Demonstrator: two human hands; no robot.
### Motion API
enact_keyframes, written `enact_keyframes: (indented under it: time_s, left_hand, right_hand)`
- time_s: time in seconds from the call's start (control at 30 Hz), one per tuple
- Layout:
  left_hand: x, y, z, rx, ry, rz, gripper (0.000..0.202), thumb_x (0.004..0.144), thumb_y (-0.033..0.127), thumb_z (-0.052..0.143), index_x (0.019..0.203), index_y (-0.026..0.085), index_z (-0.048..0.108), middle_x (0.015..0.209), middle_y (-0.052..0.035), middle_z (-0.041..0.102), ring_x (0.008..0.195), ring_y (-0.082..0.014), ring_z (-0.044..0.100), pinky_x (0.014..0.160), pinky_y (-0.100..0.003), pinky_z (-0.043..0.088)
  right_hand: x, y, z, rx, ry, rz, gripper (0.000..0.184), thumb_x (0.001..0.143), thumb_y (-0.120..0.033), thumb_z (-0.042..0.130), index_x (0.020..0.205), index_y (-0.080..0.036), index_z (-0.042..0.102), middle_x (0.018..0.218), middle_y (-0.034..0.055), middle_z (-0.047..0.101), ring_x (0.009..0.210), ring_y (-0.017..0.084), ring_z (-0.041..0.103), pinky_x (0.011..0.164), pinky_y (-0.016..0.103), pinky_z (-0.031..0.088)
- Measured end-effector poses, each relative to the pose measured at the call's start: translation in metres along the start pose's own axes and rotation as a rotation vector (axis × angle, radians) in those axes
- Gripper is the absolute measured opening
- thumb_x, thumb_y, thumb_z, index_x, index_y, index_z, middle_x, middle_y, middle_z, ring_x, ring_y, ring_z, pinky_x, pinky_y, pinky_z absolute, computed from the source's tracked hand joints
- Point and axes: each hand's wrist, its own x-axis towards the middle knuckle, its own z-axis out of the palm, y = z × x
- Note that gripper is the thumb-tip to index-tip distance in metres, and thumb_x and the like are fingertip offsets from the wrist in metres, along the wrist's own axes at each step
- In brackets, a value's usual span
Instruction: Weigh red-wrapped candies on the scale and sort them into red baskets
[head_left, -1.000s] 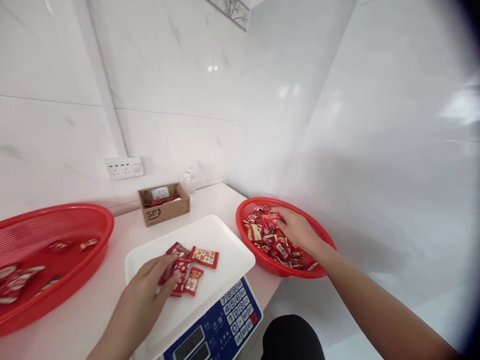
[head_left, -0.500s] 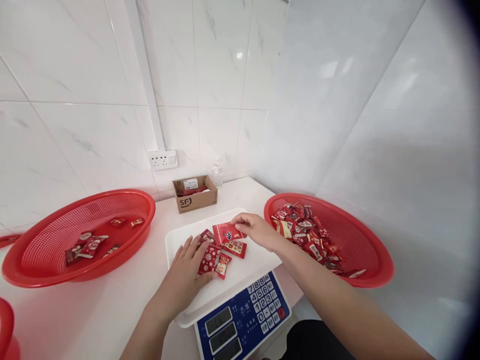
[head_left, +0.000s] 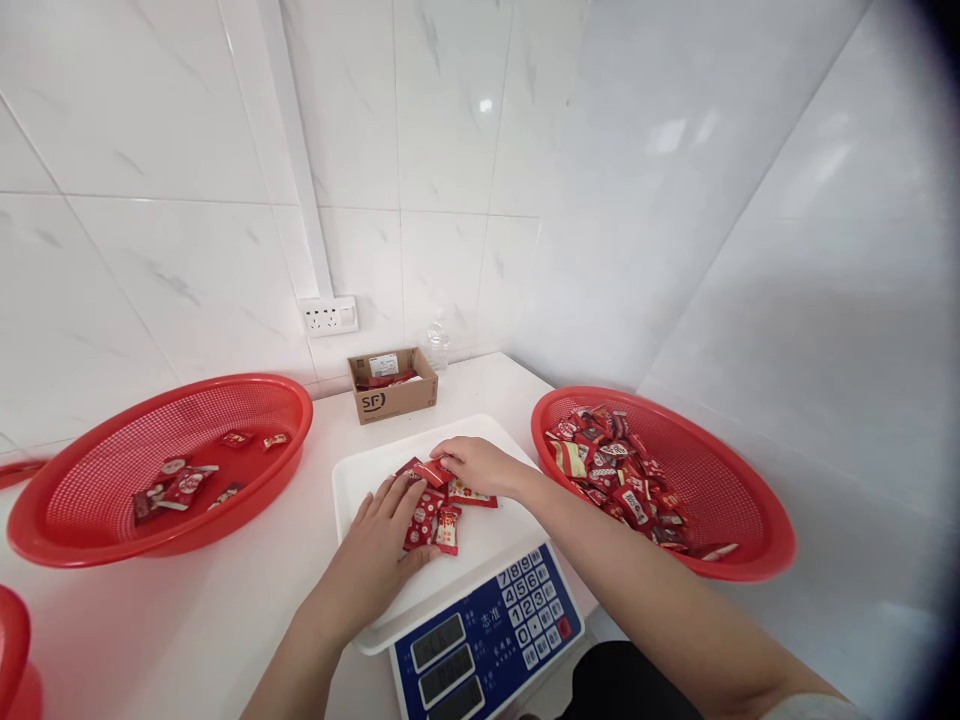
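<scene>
On the white tray point(head_left: 431, 436) of a weighing scale point(head_left: 487, 628) lie several small red snack packets. My left hand point(head_left: 375, 545) rests over their left side with its fingers apart, touching a dotted red packet point(head_left: 424, 515). Below the others is a packet with a cream middle point(head_left: 448, 530); a flowered packet point(head_left: 474, 494) lies to the right. My right hand point(head_left: 480, 464) pinches the edge of a red packet point(head_left: 432, 473) at the top of the group, and its fingers partly cover it.
A red basket point(head_left: 731, 490) holding many snack packets stands at right. Another red basket point(head_left: 82, 455) with several packets is at left. Behind the tray are a cardboard box point(head_left: 401, 402) and a clear plastic bottle point(head_left: 438, 343) near the tiled wall.
My right hand has moved left with the red packet, bringing it down closer to the other packets and my left hand. My left hand stays nearly in place.
</scene>
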Motion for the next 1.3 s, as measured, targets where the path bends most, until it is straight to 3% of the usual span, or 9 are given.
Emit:
enact_keyframes:
  time_s: [0.13,0.27,0.43,0.57,0.67,0.8,0.93,1.13,1.3]
  left_hand:
    - [0.001,0.002,0.001,-0.040,0.030,-0.031,0.058,0.086,0.045,0.048,0.138,0.026,0.030,0.149,-0.0089,0.026,0.137,-0.0266,0.020,0.108,-0.050,0.024]
    - [0.002,0.002,0.000,-0.003,-0.015,-0.011,0.061,0.086,0.051,0.043,0.141,0.031,0.025,0.151,-0.0046,0.017,0.138,-0.0281,0.010,0.108,-0.053,0.022]
    - [0.003,0.002,0.000,0.033,-0.061,0.023,0.055,0.086,0.053,0.042,0.137,0.034,0.034,0.151,-0.0006,0.019,0.139,-0.0281,0.008,0.109,-0.054,0.019]
    - [0.003,0.002,0.000,0.020,-0.069,0.020,0.056,0.085,0.054,0.043,0.137,0.033,0.036,0.151,-0.0003,0.018,0.139,-0.0279,0.008,0.109,-0.053,0.019]
    - [0.002,0.002,0.000,0.004,-0.061,0.020,0.056,0.085,0.056,0.042,0.137,0.034,0.035,0.152,0.0003,0.017,0.139,-0.0276,0.008,0.109,-0.053,0.020]
    - [0.002,0.003,-0.001,0.005,-0.061,0.008,0.056,0.085,0.057,0.040,0.136,0.035,0.035,0.152,-0.0004,0.014,0.139,-0.0267,0.008,0.110,-0.051,0.020]
    - [0.002,0.000,0.000,-0.001,-0.052,0.016,0.057,0.086,0.056,0.039,0.139,0.035,0.030,0.153,-0.0006,0.012,0.139,-0.0266,0.007,0.109,-0.051,0.021]
    - [0.003,-0.011,0.002,0.036,0.044,-0.067,0.061,0.088,0.052,0.039,0.142,0.030,0.023,0.151,-0.0045,0.019,0.138,-0.0286,0.011,0.109,-0.052,0.021]
    - [0.004,-0.008,0.004,0.050,-0.033,0.012,0.060,0.087,0.055,0.039,0.140,0.031,0.028,0.150,-0.0008,0.022,0.139,-0.0285,0.008,0.109,-0.054,0.017]
  right_hand:
    - [-0.001,0.002,0.006,0.158,0.008,-0.056,0.031,0.085,-0.013,0.041,0.101,-0.022,0.066,0.108,0.0027,0.066,0.101,0.017,0.059,0.091,0.034,0.043]
    - [-0.004,0.005,0.008,0.307,-0.010,-0.117,0.028,0.086,-0.020,0.045,0.105,-0.023,0.065,0.111,0.0021,0.066,0.103,0.016,0.059,0.093,0.034,0.044]
    - [-0.019,0.010,-0.007,0.300,0.102,-0.038,0.033,0.085,-0.029,0.049,0.114,-0.020,0.059,0.122,0.0062,0.059,0.113,0.018,0.053,0.100,0.037,0.038]
    - [-0.038,0.012,-0.017,0.221,-0.029,0.024,0.061,0.076,-0.037,0.062,0.133,-0.026,0.042,0.138,0.0060,0.045,0.122,0.023,0.045,0.102,0.039,0.035]
    - [-0.051,0.010,-0.013,0.177,-0.077,0.031,0.077,0.072,-0.030,0.066,0.140,-0.029,0.030,0.139,0.0057,0.043,0.122,0.024,0.044,0.101,0.038,0.035]
    - [-0.064,0.008,-0.005,0.033,0.013,0.117,0.069,0.074,-0.014,0.057,0.138,-0.026,0.034,0.126,0.0093,0.054,0.114,0.024,0.050,0.096,0.039,0.038]
    - [-0.077,0.009,-0.009,0.060,0.018,0.117,0.061,0.074,-0.017,0.056,0.133,-0.024,0.042,0.116,0.0072,0.059,0.104,0.022,0.055,0.092,0.037,0.041]
    - [-0.080,0.011,-0.016,0.099,0.170,0.122,0.048,0.077,-0.021,0.055,0.124,-0.020,0.050,0.122,0.0081,0.057,0.110,0.022,0.053,0.096,0.039,0.040]
    - [-0.071,0.006,-0.010,0.037,0.206,0.094,0.038,0.077,-0.016,0.054,0.114,-0.019,0.059,0.118,0.0080,0.059,0.110,0.021,0.053,0.098,0.039,0.039]
